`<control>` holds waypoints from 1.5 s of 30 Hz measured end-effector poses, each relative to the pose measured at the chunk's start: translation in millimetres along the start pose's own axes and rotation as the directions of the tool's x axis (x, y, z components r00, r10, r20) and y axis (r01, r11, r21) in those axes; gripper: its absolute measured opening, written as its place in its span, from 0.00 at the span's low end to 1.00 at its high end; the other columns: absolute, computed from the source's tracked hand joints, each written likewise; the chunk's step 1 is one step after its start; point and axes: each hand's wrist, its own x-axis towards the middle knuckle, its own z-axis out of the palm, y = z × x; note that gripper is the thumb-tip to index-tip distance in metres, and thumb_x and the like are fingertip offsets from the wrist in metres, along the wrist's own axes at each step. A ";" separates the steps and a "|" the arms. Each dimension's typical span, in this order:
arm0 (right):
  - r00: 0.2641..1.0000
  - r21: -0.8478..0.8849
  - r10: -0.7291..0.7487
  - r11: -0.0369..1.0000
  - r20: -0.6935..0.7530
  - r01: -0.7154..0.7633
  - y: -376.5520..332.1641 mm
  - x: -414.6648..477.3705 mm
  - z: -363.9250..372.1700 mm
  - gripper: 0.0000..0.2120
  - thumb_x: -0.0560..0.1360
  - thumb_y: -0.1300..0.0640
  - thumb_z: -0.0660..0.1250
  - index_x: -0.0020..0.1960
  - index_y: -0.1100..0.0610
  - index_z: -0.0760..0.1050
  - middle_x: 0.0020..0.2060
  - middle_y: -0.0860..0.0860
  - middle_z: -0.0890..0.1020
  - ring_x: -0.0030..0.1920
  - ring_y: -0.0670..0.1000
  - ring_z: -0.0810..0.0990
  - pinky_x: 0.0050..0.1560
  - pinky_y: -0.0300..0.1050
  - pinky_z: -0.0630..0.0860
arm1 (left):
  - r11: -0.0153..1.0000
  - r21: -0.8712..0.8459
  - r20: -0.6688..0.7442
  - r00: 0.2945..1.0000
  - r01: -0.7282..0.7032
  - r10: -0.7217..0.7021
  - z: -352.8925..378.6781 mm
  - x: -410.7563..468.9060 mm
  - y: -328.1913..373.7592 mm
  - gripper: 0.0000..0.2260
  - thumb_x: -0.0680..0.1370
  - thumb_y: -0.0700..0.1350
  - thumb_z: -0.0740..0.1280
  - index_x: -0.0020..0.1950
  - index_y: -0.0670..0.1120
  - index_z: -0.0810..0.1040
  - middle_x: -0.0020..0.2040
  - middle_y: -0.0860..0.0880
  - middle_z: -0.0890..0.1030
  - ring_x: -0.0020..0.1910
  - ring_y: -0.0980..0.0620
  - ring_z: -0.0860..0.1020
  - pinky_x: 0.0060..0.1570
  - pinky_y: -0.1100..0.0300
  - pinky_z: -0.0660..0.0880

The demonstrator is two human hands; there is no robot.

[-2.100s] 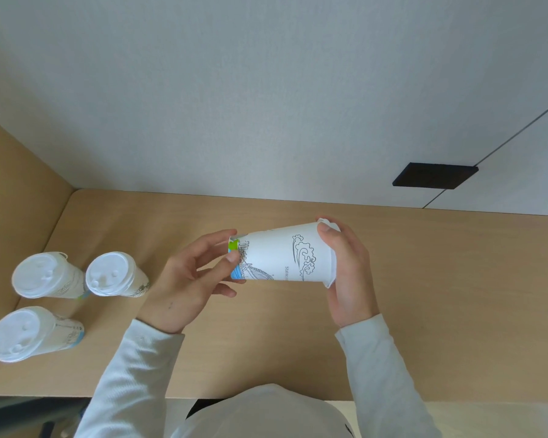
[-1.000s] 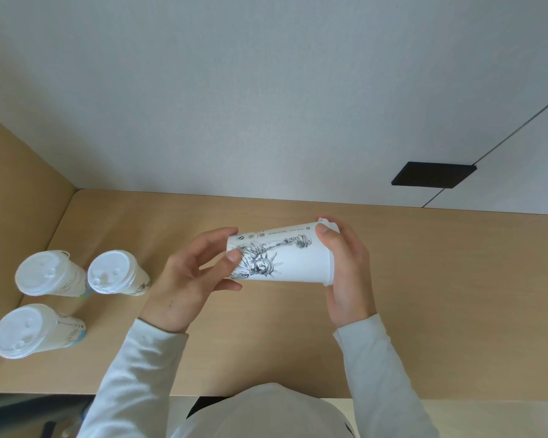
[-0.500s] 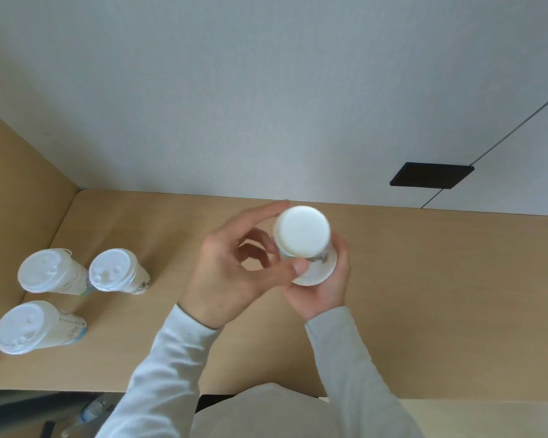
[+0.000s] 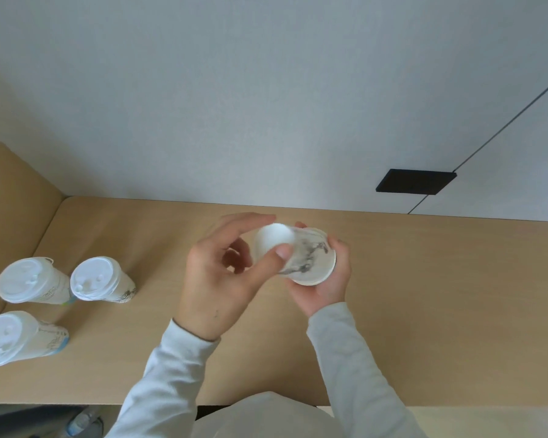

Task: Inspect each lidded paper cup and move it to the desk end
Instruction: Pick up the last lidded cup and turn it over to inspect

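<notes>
You have tipped the cup (image 4: 307, 260) since the last frame: its base now leans left, printed side showing. Your left hand (image 4: 222, 279) pinches the base between thumb and fingers; your right hand (image 4: 326, 286) curls round the lid end, above the desk (image 4: 424, 295). Three more cups (image 4: 98, 278) stand far left.

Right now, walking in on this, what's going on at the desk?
A person is looking over a paper cup, held in both hands above the desk. The left hand pinches the narrow base end between thumb and fingers, and the right hand cradles the wide end. The cup is tipped over, its base towards the camera, and slightly blurred. Three lidded cups stand together at the desk's left end, untouched.
</notes>
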 end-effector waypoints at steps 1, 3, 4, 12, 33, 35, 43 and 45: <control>0.999 -0.063 -0.022 0.998 0.029 0.023 -7.0 3.9 -1.8 0.21 0.69 0.47 0.70 0.58 0.56 0.83 0.56 0.59 0.82 0.58 0.62 0.80 0.62 0.59 0.73 | 1.000 0.011 -0.051 0.999 -0.002 0.003 -0.9 0.3 -0.5 0.12 0.70 0.52 0.76 0.52 0.54 0.84 0.46 0.60 0.82 0.30 0.55 0.72 0.34 0.64 0.71; 0.994 -0.246 -0.105 0.964 0.007 0.103 -22.9 6.1 0.5 0.20 0.67 0.47 0.71 0.56 0.56 0.84 0.56 0.63 0.82 0.59 0.64 0.81 0.62 0.61 0.73 | 1.000 0.014 -0.104 0.994 0.017 -0.016 1.6 0.8 -4.1 0.08 0.71 0.49 0.76 0.49 0.54 0.84 0.41 0.61 0.81 0.29 0.56 0.73 0.34 0.66 0.71; 0.985 -0.337 -0.169 0.930 -0.026 0.150 -28.1 9.3 -1.5 0.19 0.67 0.47 0.72 0.55 0.55 0.84 0.55 0.62 0.83 0.59 0.64 0.81 0.63 0.62 0.74 | 0.999 0.009 -0.107 0.994 0.040 -0.039 5.8 0.5 -6.9 0.07 0.72 0.47 0.76 0.49 0.54 0.84 0.42 0.59 0.82 0.30 0.56 0.75 0.35 0.65 0.72; 0.915 -0.781 -0.393 0.543 0.088 0.309 -37.7 -9.1 8.2 0.19 0.74 0.41 0.73 0.63 0.44 0.79 0.60 0.40 0.81 0.61 0.40 0.79 0.59 0.37 0.75 | 0.985 0.076 -0.087 0.985 0.155 -0.149 63.1 -19.1 -43.1 0.16 0.75 0.54 0.68 0.61 0.51 0.83 0.60 0.58 0.83 0.60 0.55 0.80 0.59 0.51 0.78; 0.979 -0.776 0.021 0.613 0.203 0.148 60.4 7.2 -23.5 0.19 0.70 0.47 0.77 0.60 0.50 0.85 0.54 0.47 0.89 0.58 0.46 0.86 0.67 0.56 0.79 | 0.787 -0.429 -0.369 0.709 0.444 -0.601 -2.7 -68.6 -104.9 0.11 0.81 0.41 0.66 0.61 0.44 0.83 0.52 0.54 0.87 0.53 0.60 0.84 0.59 0.55 0.79; 0.975 -0.791 0.048 0.594 0.219 0.149 84.9 5.7 -16.0 0.20 0.69 0.47 0.76 0.59 0.52 0.85 0.53 0.48 0.89 0.57 0.47 0.87 0.66 0.57 0.80 | 0.776 -0.442 -0.396 0.678 0.450 -0.619 -23.7 -78.2 -114.3 0.11 0.81 0.41 0.66 0.61 0.44 0.83 0.51 0.55 0.87 0.52 0.60 0.84 0.59 0.55 0.79; 0.953 -0.834 0.182 0.540 0.242 0.108 197.7 -3.2 28.9 0.12 0.72 0.55 0.76 0.56 0.52 0.87 0.50 0.49 0.90 0.54 0.49 0.88 0.65 0.59 0.81 | 0.728 -0.525 -0.481 0.552 0.441 -0.681 -127.1 -112.3 -152.9 0.11 0.81 0.42 0.67 0.61 0.43 0.82 0.48 0.56 0.88 0.49 0.61 0.84 0.58 0.55 0.79; 0.951 -0.835 0.205 0.543 0.232 0.087 224.5 -5.3 40.2 0.08 0.75 0.59 0.76 0.52 0.50 0.87 0.49 0.49 0.90 0.53 0.49 0.88 0.64 0.58 0.81 | 0.715 -0.544 -0.486 0.530 0.439 -0.695 -152.0 -116.5 -164.2 0.11 0.81 0.42 0.67 0.61 0.43 0.82 0.48 0.56 0.88 0.49 0.61 0.84 0.57 0.57 0.79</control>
